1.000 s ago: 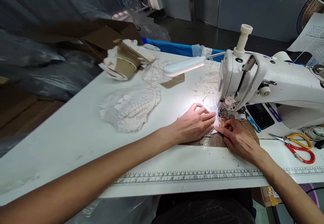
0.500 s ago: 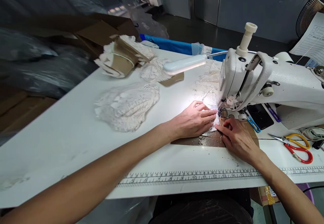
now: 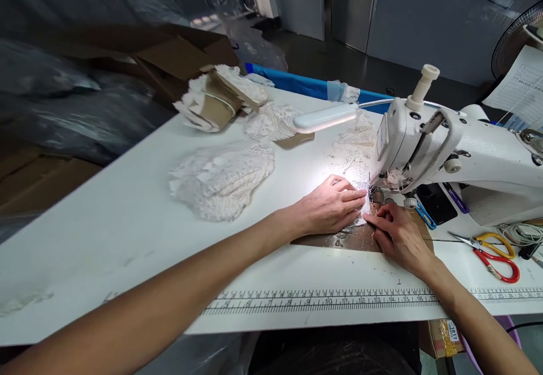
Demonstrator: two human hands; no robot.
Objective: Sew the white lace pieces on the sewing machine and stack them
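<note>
My left hand (image 3: pixel 333 205) lies flat, fingers stretched toward the needle, pressing on a piece of white lace fabric (image 3: pixel 362 214). This lace runs beside the presser foot (image 3: pixel 373 193) of a white sewing machine (image 3: pixel 418 143), and the hand covers part of it. My right hand (image 3: pixel 396 233) is at the lace's near right edge. One of its fingers reaches onto that edge while the others curl in, so it appears closed on the fabric. Both hands are over a brown, shiny plate (image 3: pixel 335 239). More lace (image 3: pixel 356 143) trails behind the needle area.
A lace pile (image 3: pixel 224 180) and a tied lace bundle (image 3: pixel 216 106) sit left. A lamp (image 3: pixel 324 117) hangs over the work. Right are scissors (image 3: pixel 487 250), blue thread snips (image 3: pixel 425 215) and a phone (image 3: pixel 436 202). A printed ruler (image 3: pixel 331 301) follows the front edge.
The whole view has shifted slightly, with things sitting a little lower and mostly further right. Both hands keep nearly the same places on the lace beside the needle.
</note>
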